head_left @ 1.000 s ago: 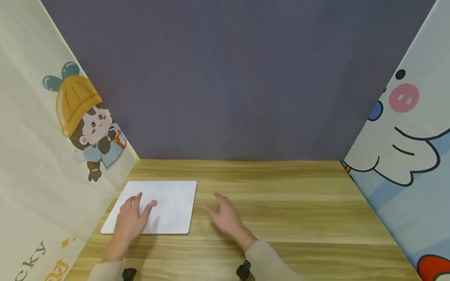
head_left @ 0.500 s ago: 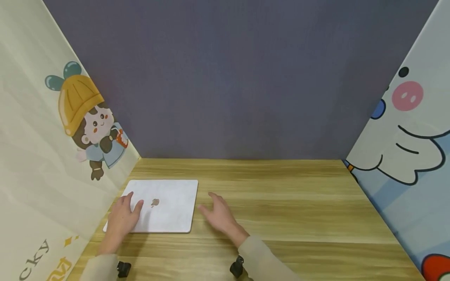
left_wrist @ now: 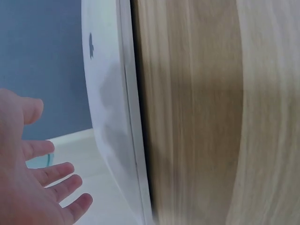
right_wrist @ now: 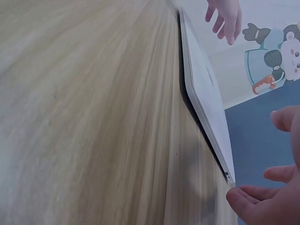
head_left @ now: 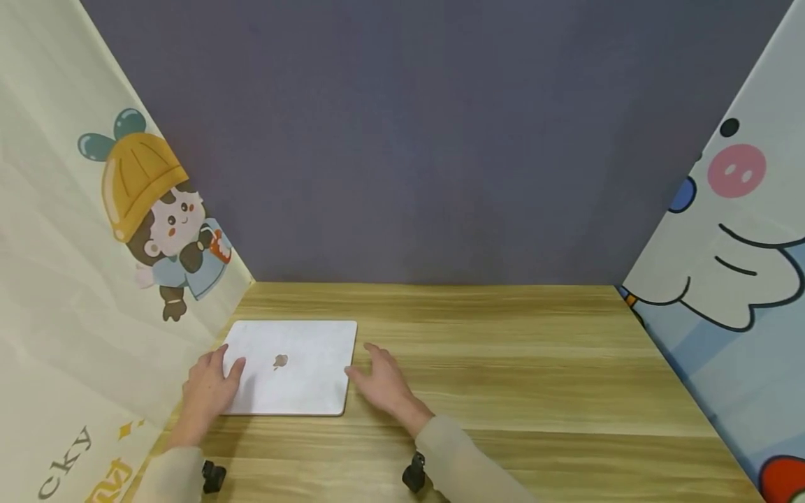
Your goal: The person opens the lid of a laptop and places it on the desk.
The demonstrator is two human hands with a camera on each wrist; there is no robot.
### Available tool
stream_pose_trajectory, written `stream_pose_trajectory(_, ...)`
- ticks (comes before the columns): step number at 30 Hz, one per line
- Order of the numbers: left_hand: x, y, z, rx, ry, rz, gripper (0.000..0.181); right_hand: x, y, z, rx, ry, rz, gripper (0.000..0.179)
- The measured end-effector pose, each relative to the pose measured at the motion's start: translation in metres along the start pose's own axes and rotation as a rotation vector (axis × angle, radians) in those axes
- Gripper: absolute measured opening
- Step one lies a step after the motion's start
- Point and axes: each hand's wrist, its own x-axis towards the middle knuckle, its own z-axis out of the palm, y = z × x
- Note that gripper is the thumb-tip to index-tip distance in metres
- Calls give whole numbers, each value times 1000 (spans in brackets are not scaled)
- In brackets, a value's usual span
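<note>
A closed silver laptop (head_left: 308, 384) with an apple logo on its lid lies flat at the left of the wooden table. My left hand (head_left: 209, 388) hovers over its left edge, fingers spread and holding nothing. In the left wrist view, that hand (left_wrist: 37, 173) is apart from the lid, above the laptop (left_wrist: 110, 84). Beside the right edge is my right hand (head_left: 383, 384), thumb and fingers apart and nothing in its grasp. The right wrist view has the right fingers (right_wrist: 246, 199) close to the laptop's corner, where small ports show on the side.
The wooden table (head_left: 503, 370) stretches to the right of the laptop. A dark grey panel (head_left: 434, 140) stands at its back. Cartoon-printed cloths close in the left (head_left: 50, 279) and right (head_left: 773, 363) sides. Each wrist carries a small black camera mount (head_left: 214, 477).
My left hand has moved left, off the logo and out to the laptop's left edge. The right hand has shifted left, nearer the right edge. The laptop stays on the table.
</note>
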Motion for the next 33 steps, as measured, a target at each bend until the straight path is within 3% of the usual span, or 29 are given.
stream_pose_trajectory(24,23,-31,4,1,-202,-170,76,16,-10,28,-27,-29,-1,70)
stream_pose_trajectory(33,23,-37,1,27,-238,-151,73,17,-14,40,-64,-46,-3,68)
